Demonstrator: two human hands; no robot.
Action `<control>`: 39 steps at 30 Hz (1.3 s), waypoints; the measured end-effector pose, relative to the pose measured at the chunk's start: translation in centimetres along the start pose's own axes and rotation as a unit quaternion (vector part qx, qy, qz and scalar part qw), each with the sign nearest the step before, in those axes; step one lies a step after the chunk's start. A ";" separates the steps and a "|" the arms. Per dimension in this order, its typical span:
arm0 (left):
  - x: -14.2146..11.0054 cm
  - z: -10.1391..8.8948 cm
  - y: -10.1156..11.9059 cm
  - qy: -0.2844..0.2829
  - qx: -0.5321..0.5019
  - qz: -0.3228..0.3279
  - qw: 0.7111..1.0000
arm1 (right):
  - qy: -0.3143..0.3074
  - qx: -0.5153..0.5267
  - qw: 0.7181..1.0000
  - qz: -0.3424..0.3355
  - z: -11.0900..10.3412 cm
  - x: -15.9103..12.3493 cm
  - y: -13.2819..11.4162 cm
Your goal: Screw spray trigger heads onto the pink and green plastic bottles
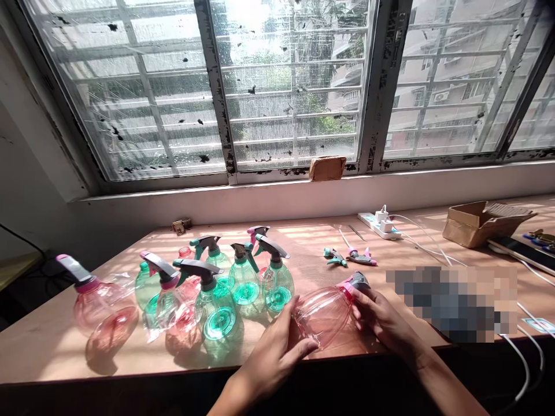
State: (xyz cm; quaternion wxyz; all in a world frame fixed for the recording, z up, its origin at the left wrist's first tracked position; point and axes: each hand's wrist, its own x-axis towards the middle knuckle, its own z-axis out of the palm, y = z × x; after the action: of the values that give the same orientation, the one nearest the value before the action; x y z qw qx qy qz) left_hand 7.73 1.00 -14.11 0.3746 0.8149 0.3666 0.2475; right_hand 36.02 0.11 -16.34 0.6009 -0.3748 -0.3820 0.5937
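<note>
A pink clear spray bottle (323, 315) lies tilted on its side at the front of the wooden table (52, 346). My left hand (277, 346) cups its round bottom, fingers curled against it. My right hand (381, 320) grips the bottle's neck just below the grey and pink trigger head (358, 282). To the left stands a cluster of several green and pink spray bottles (217, 294) with trigger heads on. One more pink bottle (102, 312) stands apart at the far left.
Two loose trigger heads (351, 257) lie behind the held bottle. A white power strip (379, 225) with cables, a cardboard box (477, 222) and a phone (524, 251) are at the right. A blurred patch covers part of the table's right front. A barred window runs behind.
</note>
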 end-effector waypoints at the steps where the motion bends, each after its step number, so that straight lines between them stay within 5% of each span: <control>1: 0.0 -0.1 0.0 -0.002 -0.005 -0.008 1.000 | 0.000 0.000 1.000 -0.002 0.0 0.0 0.0; 12: 0.3 0.6 -1.3 0.053 -0.011 0.060 0.997 | -0.003 -0.018 1.000 -0.008 -0.2 0.0 0.2; 20: 0.0 0.3 -1.1 0.080 -0.092 0.021 0.992 | 0.027 -0.097 0.994 -0.051 0.0 0.6 1.1; 27: -0.3 0.7 -0.7 0.131 -0.090 0.053 0.986 | 0.085 -0.090 0.988 -0.093 -0.2 0.8 1.1; 39: 0.3 1.0 -2.4 0.159 -0.212 0.058 0.963 | 0.015 -0.122 0.990 -0.073 0.1 0.0 0.3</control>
State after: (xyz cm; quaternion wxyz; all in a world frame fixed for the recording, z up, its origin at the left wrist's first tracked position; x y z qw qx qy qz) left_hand 7.58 1.90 -16.52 0.4604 0.6871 0.3124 0.4672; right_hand 35.85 0.13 -16.54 0.5984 -0.4252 -0.4685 0.4916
